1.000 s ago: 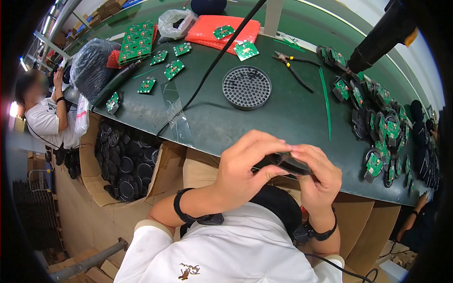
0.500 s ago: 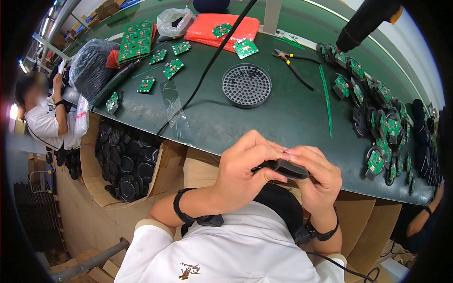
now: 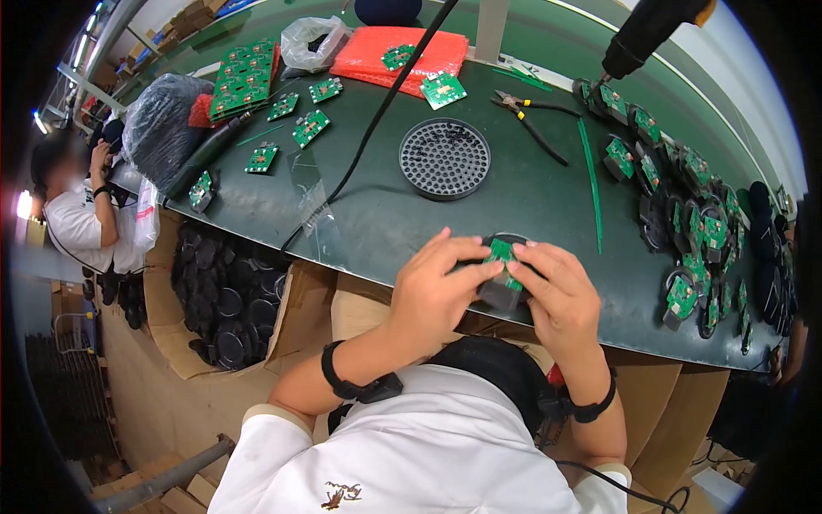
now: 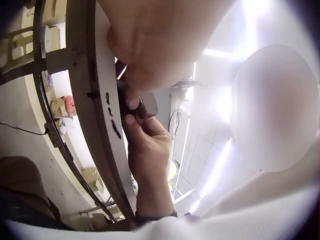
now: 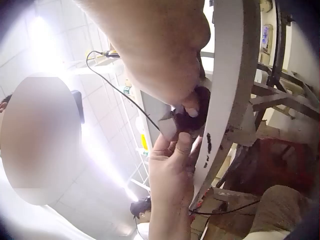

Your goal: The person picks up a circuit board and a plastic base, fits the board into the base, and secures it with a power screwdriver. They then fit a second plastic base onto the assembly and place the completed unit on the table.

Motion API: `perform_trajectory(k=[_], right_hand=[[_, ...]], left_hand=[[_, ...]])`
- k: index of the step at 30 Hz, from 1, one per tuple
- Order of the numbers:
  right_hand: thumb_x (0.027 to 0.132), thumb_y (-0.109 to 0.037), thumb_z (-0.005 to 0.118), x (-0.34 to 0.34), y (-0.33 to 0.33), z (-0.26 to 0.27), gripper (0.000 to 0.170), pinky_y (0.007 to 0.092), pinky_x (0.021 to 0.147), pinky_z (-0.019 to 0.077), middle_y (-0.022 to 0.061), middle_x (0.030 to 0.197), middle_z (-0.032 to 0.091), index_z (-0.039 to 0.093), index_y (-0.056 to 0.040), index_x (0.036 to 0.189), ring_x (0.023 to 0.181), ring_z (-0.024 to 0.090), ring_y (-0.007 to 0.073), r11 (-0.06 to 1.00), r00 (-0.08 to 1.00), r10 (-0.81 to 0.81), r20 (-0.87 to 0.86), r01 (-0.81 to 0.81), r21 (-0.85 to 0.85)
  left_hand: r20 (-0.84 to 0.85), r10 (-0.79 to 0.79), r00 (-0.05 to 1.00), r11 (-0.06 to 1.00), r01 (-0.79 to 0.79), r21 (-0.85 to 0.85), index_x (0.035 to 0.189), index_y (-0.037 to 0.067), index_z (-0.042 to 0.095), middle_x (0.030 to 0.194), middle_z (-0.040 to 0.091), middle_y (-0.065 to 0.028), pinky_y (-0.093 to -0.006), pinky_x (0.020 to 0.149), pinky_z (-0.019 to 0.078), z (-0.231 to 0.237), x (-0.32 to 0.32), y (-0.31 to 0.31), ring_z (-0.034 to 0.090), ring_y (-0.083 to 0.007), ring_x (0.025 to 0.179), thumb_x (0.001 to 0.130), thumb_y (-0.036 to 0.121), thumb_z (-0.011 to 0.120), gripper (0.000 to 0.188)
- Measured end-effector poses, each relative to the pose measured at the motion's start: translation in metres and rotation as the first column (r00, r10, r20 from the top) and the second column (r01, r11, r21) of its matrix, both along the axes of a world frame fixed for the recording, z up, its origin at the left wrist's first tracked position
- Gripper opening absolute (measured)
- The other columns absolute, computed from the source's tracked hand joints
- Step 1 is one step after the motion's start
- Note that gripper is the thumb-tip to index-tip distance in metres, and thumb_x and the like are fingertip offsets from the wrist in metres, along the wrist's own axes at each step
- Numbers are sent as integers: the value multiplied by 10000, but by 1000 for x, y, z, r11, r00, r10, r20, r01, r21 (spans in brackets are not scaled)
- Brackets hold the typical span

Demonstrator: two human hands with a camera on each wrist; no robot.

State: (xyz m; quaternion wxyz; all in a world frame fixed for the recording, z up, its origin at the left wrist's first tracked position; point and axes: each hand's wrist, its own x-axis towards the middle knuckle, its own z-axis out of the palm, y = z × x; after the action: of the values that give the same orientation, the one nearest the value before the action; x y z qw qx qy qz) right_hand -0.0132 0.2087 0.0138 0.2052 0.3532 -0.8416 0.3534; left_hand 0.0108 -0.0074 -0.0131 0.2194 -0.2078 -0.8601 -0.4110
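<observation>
Just over the table's near edge, a black round housing point(image 3: 500, 295) with a green circuit board point(image 3: 501, 251) on it is held between both hands. The left hand point(image 3: 435, 287) grips it from the left, thumb at the board's edge. On the other side the right hand point(image 3: 561, 295) grips it, fingers at the board's upper right. The left wrist view shows the dark housing point(image 4: 147, 106) between the fingers of both hands. In the right wrist view the housing point(image 5: 192, 115) is partly covered by fingers.
Beyond the hands lies a round perforated tray point(image 3: 444, 159) with small dark pieces. Pliers point(image 3: 538, 128) and green strips point(image 3: 591, 184) are right of it. Assembled units point(image 3: 702, 231) crowd the right side, below an electric screwdriver point(image 3: 642, 38). Loose boards point(image 3: 311, 128) lie left; a carton point(image 3: 295, 317) holds black housings.
The housing has turned from edge-on so that its green board now faces the head camera. Both hands have shifted slightly, with fingers more spread around it. The hanging screwdriver has swung left.
</observation>
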Motion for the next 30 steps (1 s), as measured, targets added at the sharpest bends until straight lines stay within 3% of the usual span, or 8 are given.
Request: perform_trajectory(k=[3,4,5,7,10,17,30], right_hand=[[709,95,777,10,6,2,459,439,944,601,147,1307,709,765,-19,1153,1145,689,386,994,998,23,51,-29,106],[714,79,784,12,5,9,466,452,957,595,155,1318,698,760,-23,1167,1158,679,393,991,991,53,121,-67,115],[719,63,791,14,6,14,473,465,970,589,163,1329,687,755,-27,1182,1172,670,401,987,979,79,189,-103,121],[729,49,794,13,7,20,473,471,974,584,168,1339,677,751,-29,1194,1179,663,407,985,968,95,232,-126,120],[753,25,802,7,12,14,458,473,972,578,166,1334,675,749,-32,1204,1182,660,409,984,963,109,248,-140,113],[789,-8,819,8,6,3,384,441,961,579,136,1282,717,780,-54,1167,1162,681,377,994,975,1,223,-26,107],[744,5,842,4,3,11,349,411,907,618,136,1269,733,810,-28,1091,1139,709,352,987,972,12,236,-49,150]], left_hand=[[-1,-46,999,997,45,-69,1152,108,800,1209,727,-91,-565,1101,536,-8,9,-4,705,-305,1203,743,42,846,416],[9,-72,997,990,72,-124,1184,82,778,1235,718,-100,-538,1099,542,-4,12,-6,689,-318,1240,753,178,873,452],[16,-71,997,990,73,-122,1184,82,778,1235,718,-100,-538,1099,542,1,15,-8,689,-318,1240,753,178,873,452],[90,-110,990,978,124,-170,1182,77,766,1279,710,-142,-540,1087,550,14,19,-8,672,-342,1281,770,379,860,520],[105,-108,989,978,125,-165,1223,59,740,1356,676,-179,-536,1090,547,9,18,-6,644,-366,1320,759,479,837,633],[73,-115,991,976,127,-178,1229,51,745,1362,680,-184,-531,1093,544,3,18,-3,644,-368,1324,769,462,841,624],[68,-118,991,969,129,-209,1174,39,781,1307,710,-196,-538,1101,534,2,16,-3,684,-367,1278,768,515,802,625]])
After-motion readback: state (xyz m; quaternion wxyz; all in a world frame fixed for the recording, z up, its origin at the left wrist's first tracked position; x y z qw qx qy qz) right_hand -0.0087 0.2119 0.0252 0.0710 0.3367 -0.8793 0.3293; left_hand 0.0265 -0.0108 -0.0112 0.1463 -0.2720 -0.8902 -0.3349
